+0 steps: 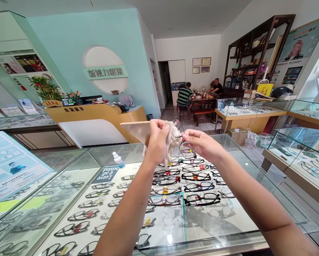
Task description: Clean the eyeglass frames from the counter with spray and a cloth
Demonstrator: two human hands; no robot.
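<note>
Above the glass display counter, my left hand (159, 140) is closed around a pale, crumpled wiping cloth (168, 151), which it presses about one side of a pair of eyeglasses (187, 150). My right hand (200, 144) pinches the thin dark frame of these glasses near the middle, with one lens hanging below the fingers. The cloth partly hides the other lens. On the counter top to the left of my forearm stands a small white spray bottle (118, 160) with a blue label.
Rows of eyeglasses (198, 186) lie in and on the glass counter (207, 227). Behind my left hand is a flat brown board or mirror (136, 131). A reception desk (101, 110) stands beyond. Two people (185, 96) sit at a far table; more showcases (250, 108) stand right.
</note>
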